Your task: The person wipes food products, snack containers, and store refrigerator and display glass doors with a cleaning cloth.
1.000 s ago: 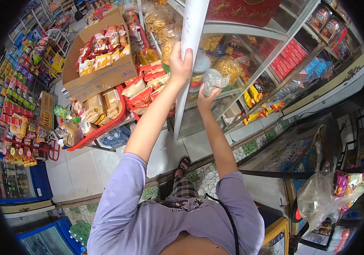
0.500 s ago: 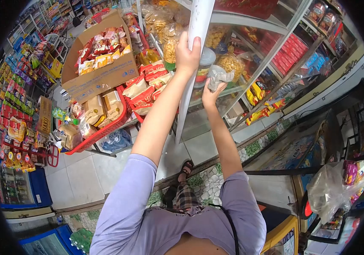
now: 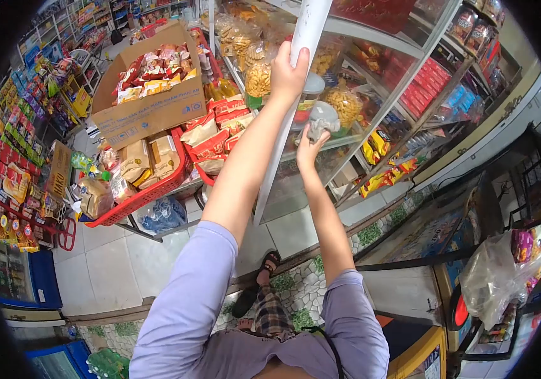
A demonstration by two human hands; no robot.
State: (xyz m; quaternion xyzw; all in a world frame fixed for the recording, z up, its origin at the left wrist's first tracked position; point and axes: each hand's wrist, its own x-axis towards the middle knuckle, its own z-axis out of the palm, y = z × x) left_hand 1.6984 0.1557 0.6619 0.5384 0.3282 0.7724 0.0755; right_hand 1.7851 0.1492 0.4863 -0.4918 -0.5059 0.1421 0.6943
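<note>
My left hand [image 3: 288, 72] is wrapped round the white frame [image 3: 312, 25] of a glass cabinet door, high up on it. In my right hand [image 3: 310, 148] is a crumpled grey cloth [image 3: 324, 120], held up at the glass pane just right of that frame. Whether the cloth presses on the glass is hard to tell. Behind the pane stand a clear jar with a grey lid [image 3: 312, 85] and a bag of yellow snacks [image 3: 342, 104], partly hidden by the cloth and hand.
Left of the door, a cardboard box [image 3: 150, 117] of snack packets stands beside a red basket [image 3: 141, 201] of packaged goods. Shelves with red boxes [image 3: 425, 85] lie to the right. A plastic bag [image 3: 488, 271] hangs at far right. A stone-patterned strip [image 3: 296, 292] crosses the floor.
My right hand has shifted slightly down and left with the cloth, which now looks more bunched. My left hand keeps its hold on the frame. The view has moved a little, and one foot shows more.
</note>
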